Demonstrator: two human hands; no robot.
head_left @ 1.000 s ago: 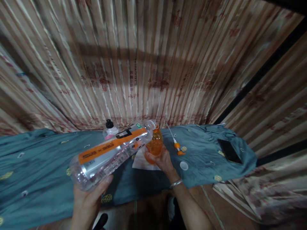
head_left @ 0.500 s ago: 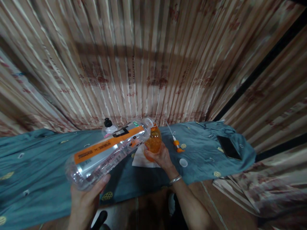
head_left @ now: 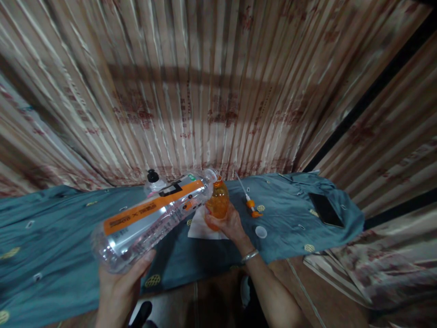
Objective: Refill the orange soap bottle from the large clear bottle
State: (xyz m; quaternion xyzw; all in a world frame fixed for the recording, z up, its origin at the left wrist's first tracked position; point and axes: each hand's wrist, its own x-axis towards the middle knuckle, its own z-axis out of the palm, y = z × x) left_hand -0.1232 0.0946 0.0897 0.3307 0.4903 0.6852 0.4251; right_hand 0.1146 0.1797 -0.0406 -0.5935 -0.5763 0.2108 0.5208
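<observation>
My left hand (head_left: 124, 282) grips the base of a large clear plastic bottle (head_left: 153, 214) with an orange and silver label. The bottle is tilted, its mouth at the rim of an orange translucent bottle (head_left: 218, 200). My right hand (head_left: 229, 223), with a silver bracelet on the wrist, is wrapped round the orange bottle's lower part and keeps it upright. Under it lies a white tissue (head_left: 201, 226). An orange and white pump head (head_left: 252, 207) with a long thin tube lies to the right, and near it is a small white cap (head_left: 261, 232).
A bottle with a black top (head_left: 153, 180) stands behind the large bottle. A black phone (head_left: 325, 209) lies at the right end of the teal cloth (head_left: 290, 196). Patterned curtains (head_left: 205, 91) hang right behind the cloth-covered surface.
The large clear bottle and my left hand have shifted very slightly left. Both hands keep their holds, and the bottle mouth stays at the orange bottle's rim.
</observation>
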